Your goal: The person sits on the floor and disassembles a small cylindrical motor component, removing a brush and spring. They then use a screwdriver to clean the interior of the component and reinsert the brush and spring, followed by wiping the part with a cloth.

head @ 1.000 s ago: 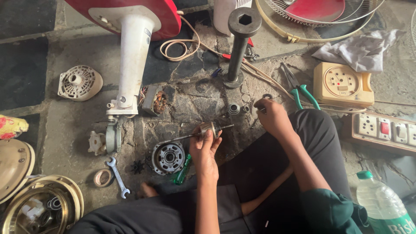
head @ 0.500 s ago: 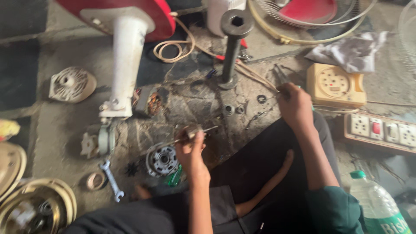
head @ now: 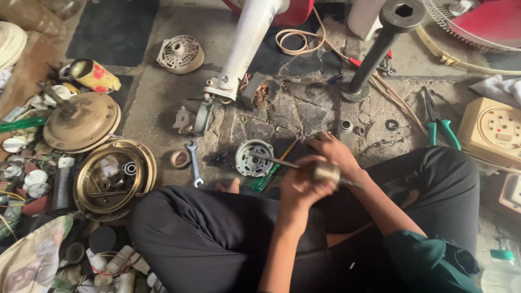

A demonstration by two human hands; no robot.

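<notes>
I sit cross-legged on a stone floor. My left hand point(head: 297, 189) grips a small motor rotor point(head: 326, 172) whose thin steel shaft points left over a round white-and-metal stator point(head: 253, 158) on the floor. My right hand point(head: 334, 152) lies curled over the rotor's far side, touching it. Just left of my hands a green-handled screwdriver point(head: 266, 181) rests on the floor.
A small spanner point(head: 194, 164) and a tape ring point(head: 180, 158) lie left of the stator. Green-handled pliers point(head: 442, 131), a beige switch box point(head: 491, 130), a black pipe stand point(head: 380, 49) and a white fan pole point(head: 247, 49) are farther off. Brass-coloured fan covers point(head: 81, 122) sit left.
My right hand has come back from the pliers area at the right and now meets the rotor. The view has swung left and shows more of the clutter there.
</notes>
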